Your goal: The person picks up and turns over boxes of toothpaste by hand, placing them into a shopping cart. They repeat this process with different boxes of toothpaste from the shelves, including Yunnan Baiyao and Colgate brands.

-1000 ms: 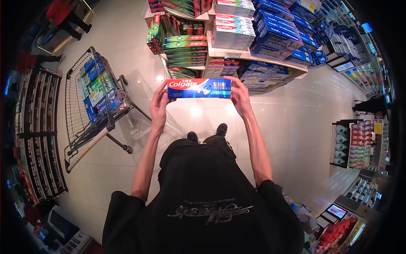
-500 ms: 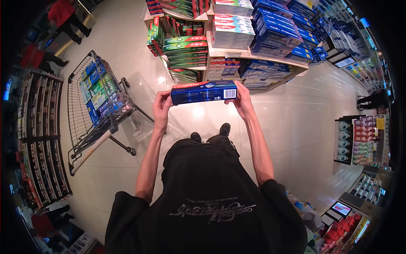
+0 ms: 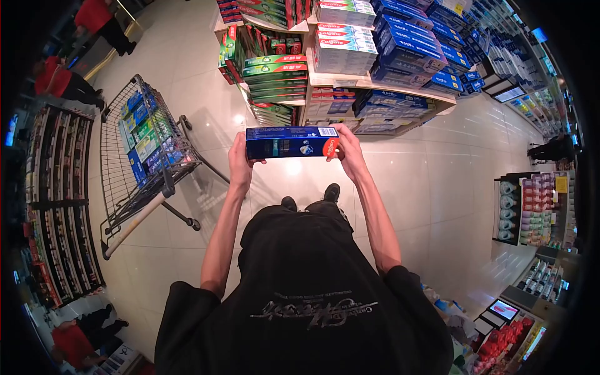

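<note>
A blue toothpaste box (image 3: 287,143) with a red Colgate patch at its right end is held level out in front of my body. My left hand (image 3: 240,164) grips its left end, fingers curled beneath. At the right end, my right hand (image 3: 347,152) pinches it between thumb and fingers. A barcode shows on the narrow upper face, and the broad face is turned towards me. Just beyond the box stands a display shelf (image 3: 387,119) with stacked toothpaste boxes: green and red packs (image 3: 275,72) on the left, white Colgate packs (image 3: 344,47) and blue packs (image 3: 406,47) farther right.
A shopping cart (image 3: 134,175) loaded with boxed goods stands on the tiled floor to my left. Product racks (image 3: 62,206) line the far left, and another shelf (image 3: 537,209) stands at right. Several people in red tops (image 3: 94,15) are along the left side.
The toothpaste box has been rotated in my hands, so a different broad face with the red patch at right now shows. Both hands shifted slightly left. The people at left have moved.
</note>
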`<move>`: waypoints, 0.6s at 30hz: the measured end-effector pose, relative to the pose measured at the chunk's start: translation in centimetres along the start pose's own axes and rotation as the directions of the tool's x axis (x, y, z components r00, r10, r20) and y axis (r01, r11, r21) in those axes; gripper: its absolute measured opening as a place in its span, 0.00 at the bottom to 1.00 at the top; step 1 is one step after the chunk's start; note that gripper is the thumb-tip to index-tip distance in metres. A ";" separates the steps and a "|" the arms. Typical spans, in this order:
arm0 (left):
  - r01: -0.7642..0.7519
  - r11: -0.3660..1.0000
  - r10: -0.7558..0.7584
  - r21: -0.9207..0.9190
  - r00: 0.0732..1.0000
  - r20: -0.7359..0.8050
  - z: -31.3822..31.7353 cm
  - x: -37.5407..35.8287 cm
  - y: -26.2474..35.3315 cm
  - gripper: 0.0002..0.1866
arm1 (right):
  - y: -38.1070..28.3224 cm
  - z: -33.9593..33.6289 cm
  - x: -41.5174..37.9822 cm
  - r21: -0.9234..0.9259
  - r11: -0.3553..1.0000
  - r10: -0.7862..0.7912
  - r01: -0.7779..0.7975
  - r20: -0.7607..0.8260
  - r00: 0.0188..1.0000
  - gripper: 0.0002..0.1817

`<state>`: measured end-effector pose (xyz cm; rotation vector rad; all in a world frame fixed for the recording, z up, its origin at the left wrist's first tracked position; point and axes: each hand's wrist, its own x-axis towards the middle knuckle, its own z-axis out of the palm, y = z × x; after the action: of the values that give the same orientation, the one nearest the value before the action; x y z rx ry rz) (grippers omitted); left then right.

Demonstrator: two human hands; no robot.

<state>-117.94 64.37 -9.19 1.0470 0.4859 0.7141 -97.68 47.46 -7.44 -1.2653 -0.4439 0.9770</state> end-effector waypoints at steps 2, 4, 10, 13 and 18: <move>0.073 0.997 -0.071 0.033 0.994 -0.079 0.3 0.0 0.2 0.21 | 1.7 -1.3 0.5 0.051 0.998 -0.052 0.049 0.070 0.996 0.14; 0.160 0.987 -0.160 0.000 0.982 -0.100 0.5 0.0 0.6 0.22 | 1.0 -0.7 -0.2 0.175 0.984 -0.053 0.038 0.079 0.995 0.14; 0.272 0.962 -0.273 -0.022 0.958 -0.086 0.5 -0.3 0.6 0.23 | 0.7 -0.4 -1.1 0.003 0.994 -0.111 0.111 0.034 0.993 0.20; 0.236 0.972 -0.236 -0.014 0.971 -0.032 1.3 -0.9 1.5 0.19 | 0.9 -0.6 -0.8 -0.006 0.998 -0.068 0.068 -0.028 0.997 0.20; 0.189 0.981 -0.192 0.036 0.966 0.175 3.0 -1.7 2.3 0.10 | 3.8 -1.0 0.7 0.150 0.987 0.063 -0.054 -0.054 0.997 0.19</move>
<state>-117.77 62.06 -5.79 1.0549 0.4318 0.4417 -97.98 47.42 -11.43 -1.1739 -0.2845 1.0012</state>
